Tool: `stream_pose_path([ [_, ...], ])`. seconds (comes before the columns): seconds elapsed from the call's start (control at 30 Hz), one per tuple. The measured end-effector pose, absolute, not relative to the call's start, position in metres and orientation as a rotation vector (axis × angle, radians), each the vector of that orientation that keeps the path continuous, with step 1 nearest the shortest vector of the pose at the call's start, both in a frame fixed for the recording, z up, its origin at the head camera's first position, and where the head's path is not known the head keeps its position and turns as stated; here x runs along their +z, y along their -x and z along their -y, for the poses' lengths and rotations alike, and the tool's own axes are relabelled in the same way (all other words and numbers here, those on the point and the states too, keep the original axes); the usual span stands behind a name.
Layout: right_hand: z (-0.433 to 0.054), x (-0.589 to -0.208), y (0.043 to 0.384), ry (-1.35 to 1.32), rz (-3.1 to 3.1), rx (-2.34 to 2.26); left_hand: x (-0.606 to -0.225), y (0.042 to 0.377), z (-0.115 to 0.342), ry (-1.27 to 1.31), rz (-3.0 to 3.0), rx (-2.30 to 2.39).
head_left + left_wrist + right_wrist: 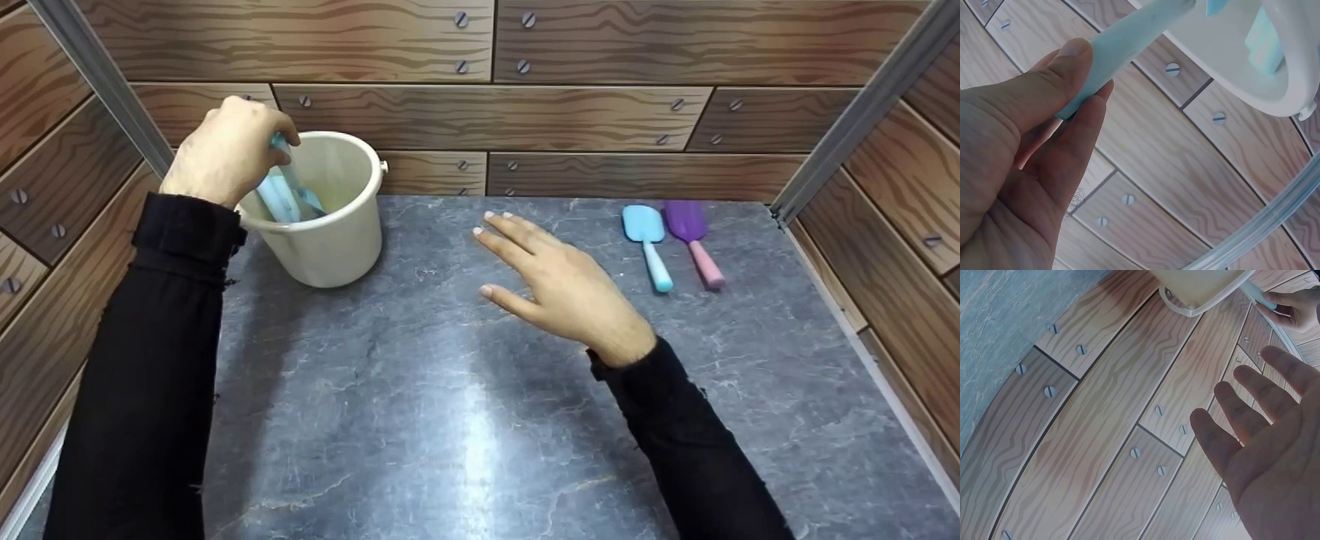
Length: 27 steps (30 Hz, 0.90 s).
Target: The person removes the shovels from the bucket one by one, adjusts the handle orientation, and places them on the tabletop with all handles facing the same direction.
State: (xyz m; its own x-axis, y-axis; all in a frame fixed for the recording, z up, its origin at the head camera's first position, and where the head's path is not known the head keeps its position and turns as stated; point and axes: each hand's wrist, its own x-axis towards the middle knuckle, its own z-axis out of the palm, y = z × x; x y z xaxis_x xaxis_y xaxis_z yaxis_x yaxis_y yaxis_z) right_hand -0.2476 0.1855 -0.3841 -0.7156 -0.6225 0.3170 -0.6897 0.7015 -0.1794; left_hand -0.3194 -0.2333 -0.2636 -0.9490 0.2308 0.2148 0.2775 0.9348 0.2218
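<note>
- Left post (105,82): grey, leans toward 11 o'clock, wood-print wall (487,116) behind.
- Left hand (229,150): black sleeve, over bucket rim at 10 o'clock. Thumb and fingers pinch the end of a pale blue handle; grasping.
- Held tool (1129,48): pale handle, slants from the fingers down into the bucket; its lower end is hard to make out.
- Second tool (277,199): light blue, inside bucket, leaning on the 9 o'clock side; cannot tell if it touches the held tool.
- Bucket (330,251): cream, upright at table's 10 o'clock, peg on rim at 2 o'clock.
- Table (390,420): grey marbled, glare toward 6 o'clock.
- Right hand (566,289): above table, at bucket's 4 o'clock, well apart from it. Fingers straight, spread, released.
- Blue shovel (643,223): flat on table, right hand's 2 o'clock, handle toward 5 o'clock.
- Purple shovel (686,219): just beside blue shovel at 3 o'clock, pink handle toward 5 o'clock.
</note>
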Motion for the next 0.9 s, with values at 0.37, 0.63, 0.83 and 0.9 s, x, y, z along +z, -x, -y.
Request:
stream_pose_path([
  [0.37,-0.186,-0.385,0.249,-1.045,2.656,0.417,-0.266,0.316,0.227,0.308,2.790,-0.433],
  [0.63,-0.184,-0.392,0.255,-1.013,2.598,0.415,-0.273,0.307,0.217,0.303,2.602,-0.514],
  [0.83,-0.181,-0.399,0.260,-0.960,2.560,0.400,-0.275,0.304,0.211,0.280,2.533,-0.551],
  [0.9,-0.180,-0.400,0.262,-0.927,2.563,0.393,-0.276,0.303,0.208,0.271,2.508,-0.559],
])
